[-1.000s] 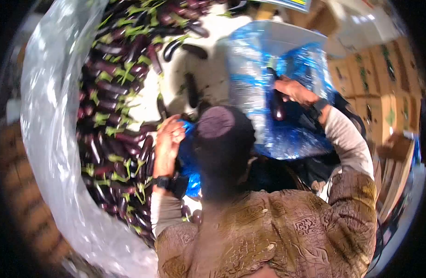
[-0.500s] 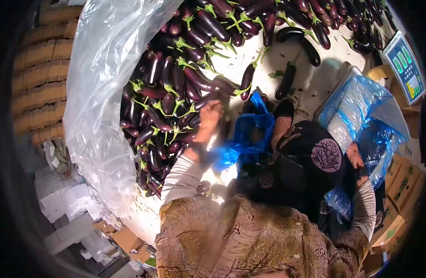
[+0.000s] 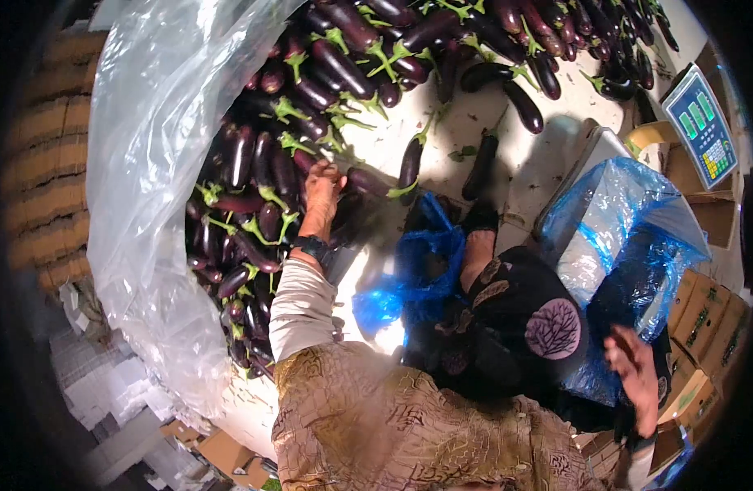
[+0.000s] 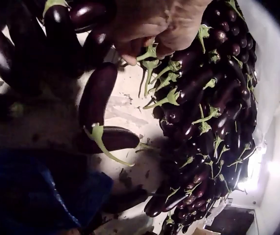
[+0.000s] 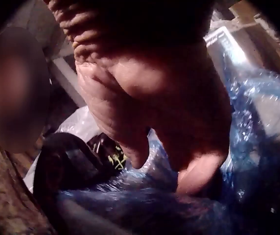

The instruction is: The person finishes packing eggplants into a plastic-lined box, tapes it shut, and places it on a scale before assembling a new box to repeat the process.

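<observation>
In the head view my left hand [image 3: 323, 192] reaches to the near edge of a large heap of dark purple eggplants [image 3: 245, 155]. The left wrist view shows its thumb and fingers curled about the green stem end of an eggplant [image 4: 151, 51]; the rest of that eggplant is hidden behind the hand. My right hand [image 3: 634, 368] is beside a box lined with blue plastic [image 3: 593, 237], fingers spread loosely and holding nothing. From the right wrist, shiny blue film [image 5: 145, 205] shows below the fingers. A crumpled blue bag [image 3: 429, 254] lies between my arms.
Clear plastic sheeting [image 3: 147, 204] borders the heap. Black fabric with a pink tree patch [image 3: 554, 329] stands between my arms, bare skin at its upper end. A scale display [image 3: 699, 123] is at right, above stacked cartons [image 3: 703, 327]. Single eggplants [image 3: 483, 164] lie on the white surface.
The left hand has gone from the blue bag's side to the eggplant heap. The right hand has let go of an eggplant inside the lined box and drawn back toward me.
</observation>
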### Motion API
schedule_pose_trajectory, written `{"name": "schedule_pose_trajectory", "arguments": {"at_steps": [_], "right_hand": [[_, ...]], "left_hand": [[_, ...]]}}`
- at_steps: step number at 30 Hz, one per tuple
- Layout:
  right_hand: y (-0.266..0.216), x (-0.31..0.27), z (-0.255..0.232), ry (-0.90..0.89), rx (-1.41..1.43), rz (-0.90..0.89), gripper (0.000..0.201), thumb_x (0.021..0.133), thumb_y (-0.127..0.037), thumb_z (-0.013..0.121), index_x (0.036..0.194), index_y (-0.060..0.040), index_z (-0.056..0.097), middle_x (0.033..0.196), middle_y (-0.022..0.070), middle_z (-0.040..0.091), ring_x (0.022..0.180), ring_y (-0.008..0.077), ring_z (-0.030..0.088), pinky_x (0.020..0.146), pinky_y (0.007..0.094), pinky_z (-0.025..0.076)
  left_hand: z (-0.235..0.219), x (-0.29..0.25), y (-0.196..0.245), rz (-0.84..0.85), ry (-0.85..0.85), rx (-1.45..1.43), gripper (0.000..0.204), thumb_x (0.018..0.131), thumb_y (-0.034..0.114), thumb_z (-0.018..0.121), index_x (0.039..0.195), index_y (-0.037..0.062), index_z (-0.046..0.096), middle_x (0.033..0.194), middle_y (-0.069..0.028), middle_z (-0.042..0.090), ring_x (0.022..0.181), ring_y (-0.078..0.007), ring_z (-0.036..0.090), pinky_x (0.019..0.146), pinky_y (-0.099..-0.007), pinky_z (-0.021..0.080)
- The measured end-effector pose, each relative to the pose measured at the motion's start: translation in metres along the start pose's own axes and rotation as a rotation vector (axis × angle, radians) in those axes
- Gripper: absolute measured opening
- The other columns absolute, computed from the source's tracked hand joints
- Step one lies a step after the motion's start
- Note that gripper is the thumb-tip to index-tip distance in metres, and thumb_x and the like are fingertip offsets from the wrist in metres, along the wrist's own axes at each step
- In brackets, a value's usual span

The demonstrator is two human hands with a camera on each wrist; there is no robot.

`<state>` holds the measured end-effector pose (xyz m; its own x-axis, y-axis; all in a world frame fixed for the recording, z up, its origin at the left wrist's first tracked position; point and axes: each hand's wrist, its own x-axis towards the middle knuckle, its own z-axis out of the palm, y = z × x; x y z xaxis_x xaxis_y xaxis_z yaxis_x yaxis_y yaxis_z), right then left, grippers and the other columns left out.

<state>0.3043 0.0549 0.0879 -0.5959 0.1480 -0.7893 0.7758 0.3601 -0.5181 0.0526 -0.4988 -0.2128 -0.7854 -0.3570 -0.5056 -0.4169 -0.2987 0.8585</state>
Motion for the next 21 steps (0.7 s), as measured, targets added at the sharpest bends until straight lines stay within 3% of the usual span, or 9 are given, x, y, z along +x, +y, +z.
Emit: {"name": "schedule_pose_trajectory", "arguments": {"at_steps": [4, 6, 8, 9, 13, 17, 19, 20, 21], "right_hand": [[0.022, -0.057, -0.001, 0.086, 0.137, 0.154, 0.055, 0.084, -0.033, 0.069, 0.123, 0.0046, 0.055, 0.097, 0.0058, 0.063, 0.081, 0.0129, 0.058, 0.073, 0.0255, 0.047], [0.004, -0.062, 0.013, 0.150, 0.145, 0.188, 0.055, 0.083, -0.033, 0.073, 0.121, 0.0024, 0.057, 0.096, 0.0054, 0.062, 0.081, 0.0126, 0.057, 0.075, 0.0257, 0.046], [-0.001, -0.054, 0.023, 0.171, 0.181, 0.166, 0.053, 0.082, -0.032, 0.074, 0.120, 0.0015, 0.058, 0.096, 0.0053, 0.062, 0.082, 0.0121, 0.056, 0.076, 0.0253, 0.046], [-0.006, -0.047, 0.027, 0.141, 0.249, 0.116, 0.051, 0.083, -0.031, 0.074, 0.119, 0.0014, 0.058, 0.096, 0.0055, 0.062, 0.083, 0.0121, 0.056, 0.077, 0.0253, 0.046], [-0.018, -0.022, 0.035, 0.117, 0.228, 0.005, 0.040, 0.089, -0.025, 0.071, 0.118, 0.0004, 0.061, 0.097, 0.0065, 0.064, 0.087, 0.0136, 0.058, 0.080, 0.0280, 0.048], [-0.035, -0.010, 0.033, 0.097, 0.184, -0.075, 0.036, 0.090, -0.021, 0.069, 0.117, 0.0021, 0.061, 0.098, 0.0081, 0.066, 0.090, 0.0155, 0.061, 0.083, 0.0298, 0.049], [-0.043, -0.002, 0.031, 0.068, 0.145, -0.124, 0.035, 0.091, -0.018, 0.067, 0.117, 0.0040, 0.060, 0.098, 0.0080, 0.066, 0.091, 0.0159, 0.060, 0.085, 0.0291, 0.048], [-0.044, 0.003, 0.029, 0.040, 0.093, -0.140, 0.034, 0.091, -0.016, 0.066, 0.117, 0.0052, 0.059, 0.099, 0.0085, 0.066, 0.093, 0.0162, 0.061, 0.086, 0.0294, 0.047], [-0.049, 0.007, 0.032, 0.049, 0.100, -0.153, 0.035, 0.091, -0.017, 0.066, 0.117, 0.0054, 0.059, 0.100, 0.0090, 0.065, 0.095, 0.0167, 0.061, 0.087, 0.0299, 0.048]], "left_hand": [[-0.011, 0.079, 0.018, 0.065, -0.249, -0.083, 0.019, 0.093, 0.021, 0.061, 0.101, 0.0042, 0.056, 0.090, -0.0066, 0.061, 0.077, -0.0230, 0.059, 0.067, -0.0368, 0.050], [0.021, 0.074, 0.059, 0.104, -0.046, -0.254, 0.026, 0.097, 0.027, 0.058, 0.101, 0.0015, 0.054, 0.093, -0.0109, 0.060, 0.082, -0.0254, 0.059, 0.069, -0.0372, 0.052], [0.037, 0.081, 0.087, 0.080, 0.026, -0.324, 0.028, 0.100, 0.030, 0.054, 0.098, 0.0015, 0.054, 0.094, -0.0148, 0.059, 0.084, -0.0265, 0.059, 0.069, -0.0376, 0.053], [0.044, 0.088, 0.100, -0.019, 0.055, -0.411, 0.020, 0.100, 0.023, 0.054, 0.100, 0.0032, 0.054, 0.087, -0.0122, 0.059, 0.077, -0.0236, 0.058, 0.065, -0.0347, 0.052], [0.026, 0.111, 0.096, -0.070, 0.048, -0.334, 0.020, 0.103, 0.020, 0.046, 0.097, 0.0034, 0.056, 0.067, -0.0021, 0.051, 0.057, -0.0153, 0.049, 0.051, -0.0286, 0.043], [0.008, 0.053, 0.093, -0.019, -0.063, -0.336, 0.015, 0.099, 0.013, 0.047, 0.105, 0.0026, 0.056, 0.066, -0.0001, 0.049, 0.053, -0.0120, 0.044, 0.052, -0.0265, 0.039], [0.005, 0.000, 0.079, 0.038, -0.301, -0.248, 0.014, 0.097, 0.011, 0.050, 0.108, 0.0037, 0.056, 0.067, 0.0053, 0.050, 0.051, -0.0069, 0.042, 0.051, -0.0231, 0.037], [0.023, -0.043, 0.083, -0.148, -0.241, -0.412, 0.015, 0.098, 0.012, 0.050, 0.110, 0.0039, 0.056, 0.068, 0.0060, 0.048, 0.052, -0.0047, 0.042, 0.050, -0.0209, 0.036], [0.020, -0.069, 0.069, -0.128, -0.419, -0.361, 0.019, 0.100, 0.014, 0.050, 0.115, 0.0033, 0.055, 0.067, 0.0061, 0.045, 0.054, -0.0046, 0.042, 0.050, -0.0195, 0.036]]}}
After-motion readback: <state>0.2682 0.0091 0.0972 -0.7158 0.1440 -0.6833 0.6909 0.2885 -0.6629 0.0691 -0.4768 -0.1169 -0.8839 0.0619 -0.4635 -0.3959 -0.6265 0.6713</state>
